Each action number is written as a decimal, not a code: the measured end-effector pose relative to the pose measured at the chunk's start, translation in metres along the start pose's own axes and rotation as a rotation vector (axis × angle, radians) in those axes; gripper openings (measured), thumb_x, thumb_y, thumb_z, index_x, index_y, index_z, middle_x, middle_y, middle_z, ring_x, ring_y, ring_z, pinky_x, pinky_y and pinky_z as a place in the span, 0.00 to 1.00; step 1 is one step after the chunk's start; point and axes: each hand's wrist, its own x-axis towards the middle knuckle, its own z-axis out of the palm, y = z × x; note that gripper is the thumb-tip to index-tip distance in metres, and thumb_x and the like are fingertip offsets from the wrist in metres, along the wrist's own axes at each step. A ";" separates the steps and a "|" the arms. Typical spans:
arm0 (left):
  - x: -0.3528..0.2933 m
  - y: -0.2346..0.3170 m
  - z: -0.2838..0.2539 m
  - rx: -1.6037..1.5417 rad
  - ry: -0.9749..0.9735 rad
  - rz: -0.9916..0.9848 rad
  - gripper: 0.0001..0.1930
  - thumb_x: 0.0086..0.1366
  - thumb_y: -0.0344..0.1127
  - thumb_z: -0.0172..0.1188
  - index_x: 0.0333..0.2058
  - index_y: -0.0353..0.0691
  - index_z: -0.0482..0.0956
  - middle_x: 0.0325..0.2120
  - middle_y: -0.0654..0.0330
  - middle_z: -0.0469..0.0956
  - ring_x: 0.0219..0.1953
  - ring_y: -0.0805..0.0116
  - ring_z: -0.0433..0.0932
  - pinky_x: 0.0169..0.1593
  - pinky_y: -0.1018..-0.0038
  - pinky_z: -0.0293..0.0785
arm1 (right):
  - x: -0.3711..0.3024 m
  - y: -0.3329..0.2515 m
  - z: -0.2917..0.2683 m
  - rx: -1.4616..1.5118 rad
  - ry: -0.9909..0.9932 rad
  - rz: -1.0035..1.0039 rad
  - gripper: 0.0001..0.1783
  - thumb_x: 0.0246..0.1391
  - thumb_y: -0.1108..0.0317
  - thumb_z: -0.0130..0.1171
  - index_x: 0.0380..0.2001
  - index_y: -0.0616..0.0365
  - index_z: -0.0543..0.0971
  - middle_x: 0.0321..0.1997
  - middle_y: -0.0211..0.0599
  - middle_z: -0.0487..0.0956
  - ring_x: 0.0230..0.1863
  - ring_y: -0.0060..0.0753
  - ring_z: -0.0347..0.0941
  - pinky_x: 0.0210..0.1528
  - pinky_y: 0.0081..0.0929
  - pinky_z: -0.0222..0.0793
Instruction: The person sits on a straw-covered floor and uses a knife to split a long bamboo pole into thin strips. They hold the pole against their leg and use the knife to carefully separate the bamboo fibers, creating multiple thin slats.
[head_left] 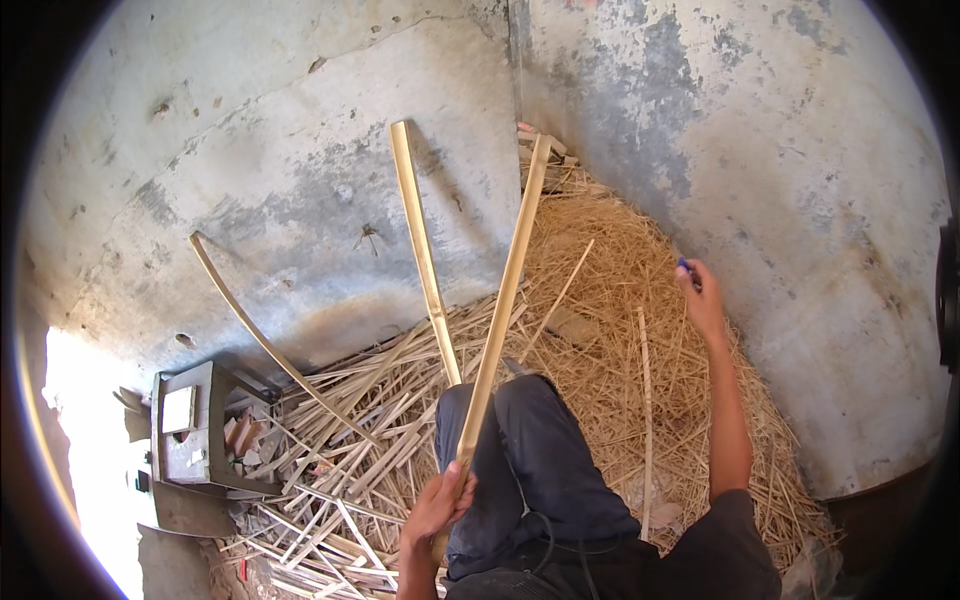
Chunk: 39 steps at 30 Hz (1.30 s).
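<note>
My left hand is closed round the lower end of a long split bamboo strip, which slants up and away past my knees. Out to the right, my right hand is raised with its fingers curled on a small blue object; most of that object is hidden, so its kind does not show. Another split bamboo piece stands beyond my knees, tilted toward the wall and apart from the one I hold.
Thin bamboo strips lie in a loose heap at my left. Fine shavings are piled ahead and right, between two worn grey walls. A curved strip rises from the heap. An open-sided box with scraps stands at far left.
</note>
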 end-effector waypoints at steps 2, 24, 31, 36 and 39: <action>0.009 0.017 0.015 0.004 -0.072 0.086 0.31 0.82 0.63 0.35 0.35 0.39 0.71 0.20 0.71 0.62 0.18 0.82 0.58 0.20 0.82 0.54 | -0.044 -0.051 0.010 0.039 -0.071 -0.055 0.27 0.68 0.47 0.61 0.55 0.61 0.82 0.42 0.41 0.86 0.40 0.27 0.80 0.45 0.33 0.76; 0.024 0.081 0.082 0.352 -0.012 0.647 0.23 0.80 0.53 0.49 0.41 0.33 0.74 0.18 0.57 0.70 0.20 0.65 0.70 0.26 0.66 0.65 | -0.187 -0.180 0.047 0.008 -0.240 -0.653 0.19 0.57 0.50 0.72 0.39 0.54 0.87 0.26 0.33 0.81 0.22 0.34 0.78 0.23 0.31 0.72; 0.012 0.094 0.093 0.542 0.206 0.735 0.19 0.79 0.47 0.54 0.39 0.32 0.72 0.20 0.41 0.72 0.26 0.34 0.74 0.28 0.53 0.66 | -0.187 -0.181 0.052 0.021 -0.176 -0.689 0.19 0.56 0.49 0.72 0.39 0.53 0.86 0.24 0.30 0.78 0.20 0.32 0.76 0.21 0.30 0.70; 0.010 0.093 0.095 0.604 0.248 0.716 0.20 0.78 0.47 0.55 0.38 0.32 0.71 0.18 0.41 0.71 0.25 0.32 0.74 0.27 0.50 0.66 | -0.182 -0.184 0.045 0.006 -0.169 -0.651 0.19 0.56 0.50 0.72 0.36 0.55 0.86 0.25 0.34 0.82 0.22 0.35 0.79 0.23 0.29 0.72; 0.008 0.094 0.096 0.618 0.255 0.717 0.19 0.78 0.47 0.55 0.38 0.32 0.71 0.18 0.41 0.71 0.25 0.32 0.74 0.27 0.50 0.66 | -0.177 -0.184 0.043 0.025 -0.150 -0.656 0.19 0.56 0.49 0.73 0.35 0.55 0.86 0.25 0.33 0.82 0.21 0.34 0.79 0.22 0.29 0.72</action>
